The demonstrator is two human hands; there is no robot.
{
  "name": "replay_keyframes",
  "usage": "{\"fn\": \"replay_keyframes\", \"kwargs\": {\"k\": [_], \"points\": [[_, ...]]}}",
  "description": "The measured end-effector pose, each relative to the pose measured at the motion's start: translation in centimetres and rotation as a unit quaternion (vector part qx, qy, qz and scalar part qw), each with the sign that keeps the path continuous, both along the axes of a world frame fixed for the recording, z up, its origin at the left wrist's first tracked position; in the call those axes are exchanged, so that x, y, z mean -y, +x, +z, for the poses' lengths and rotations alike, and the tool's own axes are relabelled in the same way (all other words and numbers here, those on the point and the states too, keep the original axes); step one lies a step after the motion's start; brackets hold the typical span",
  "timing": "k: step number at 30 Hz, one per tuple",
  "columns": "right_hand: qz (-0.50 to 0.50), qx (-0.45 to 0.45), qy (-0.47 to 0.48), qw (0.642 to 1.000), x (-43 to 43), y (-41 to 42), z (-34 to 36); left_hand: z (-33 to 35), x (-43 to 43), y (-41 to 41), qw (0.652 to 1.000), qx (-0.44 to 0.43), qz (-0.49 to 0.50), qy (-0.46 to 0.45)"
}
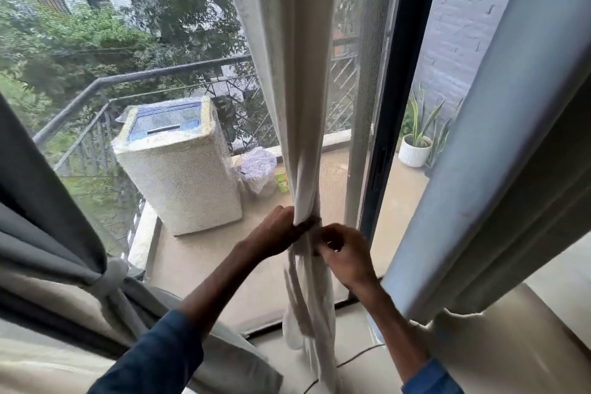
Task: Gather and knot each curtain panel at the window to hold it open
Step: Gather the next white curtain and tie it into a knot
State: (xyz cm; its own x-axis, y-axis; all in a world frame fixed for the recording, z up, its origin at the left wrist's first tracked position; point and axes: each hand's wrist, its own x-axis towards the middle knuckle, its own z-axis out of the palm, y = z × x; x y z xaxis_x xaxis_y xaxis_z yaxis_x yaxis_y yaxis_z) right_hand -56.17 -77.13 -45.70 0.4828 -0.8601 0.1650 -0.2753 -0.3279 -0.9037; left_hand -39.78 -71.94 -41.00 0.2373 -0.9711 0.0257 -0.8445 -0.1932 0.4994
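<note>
Head view: the left hand [281,229] is clamping its fingers [303,226] around the gathered cream curtain panel [287,73] at the window's centre; the right hand [343,254] is pinching the same bunch, just beside. The grey panel [48,201] at left is already tied; the right grey panel [499,153] is hanging loose. A white pot [415,154] is holding a plant [422,118].

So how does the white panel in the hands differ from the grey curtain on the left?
The white panel hangs straight, pinched by the left hand and right hand, with no knot yet. The grey curtain is darker, slants aside and is already cinched by a band. Both are bunched into folds.
</note>
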Motion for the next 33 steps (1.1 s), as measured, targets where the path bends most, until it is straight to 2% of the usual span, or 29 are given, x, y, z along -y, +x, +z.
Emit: {"fn": "replay_keyframes", "kwargs": {"k": [3,7,12,17,19,23,25,28,30,33], "points": [[0.069,-0.035,0.047,0.996,-1.4,0.4,0.2,-0.8,0.4,0.4,1.000,-0.004,0.007,0.002],[0.011,-0.063,0.001,0.998,-2.1,0.9,0.1,-0.8,0.6,0.5,0.999,-0.016,0.036,-0.019],[0.013,-0.067,0.053,0.996,-3.4,1.8,-0.5,-1.8,1.4,1.1,0.995,-0.028,0.089,-0.034],[-0.034,-0.073,0.041,0.996,-3.6,2.1,-0.8,-1.9,1.7,1.2,0.994,0.001,0.107,-0.027],[-0.022,-0.088,0.042,0.995,-3.6,1.8,-0.9,-1.4,1.4,0.9,0.994,0.008,0.108,-0.014],[0.032,-0.090,-0.031,0.995,-4.8,2.2,-0.6,-0.7,1.4,0.5,0.981,0.159,0.110,0.028],[0.026,-0.052,-0.070,0.996,-5.1,2.4,0.2,-1.0,1.7,0.6,0.979,0.178,0.092,0.031],[0.023,-0.010,-0.106,0.994,-4.2,2.2,1.2,-1.3,2.0,1.1,0.993,0.096,0.047,0.042],[0.032,-0.006,-0.110,0.993,-3.1,1.5,1.2,-1.0,2.0,1.2,0.999,0.001,0.027,0.043],[0.036,-0.019,-0.136,0.990,-1.3,0.1,0.7,-1.3,1.6,2.0,0.989,-0.144,0.024,0.018]]}}
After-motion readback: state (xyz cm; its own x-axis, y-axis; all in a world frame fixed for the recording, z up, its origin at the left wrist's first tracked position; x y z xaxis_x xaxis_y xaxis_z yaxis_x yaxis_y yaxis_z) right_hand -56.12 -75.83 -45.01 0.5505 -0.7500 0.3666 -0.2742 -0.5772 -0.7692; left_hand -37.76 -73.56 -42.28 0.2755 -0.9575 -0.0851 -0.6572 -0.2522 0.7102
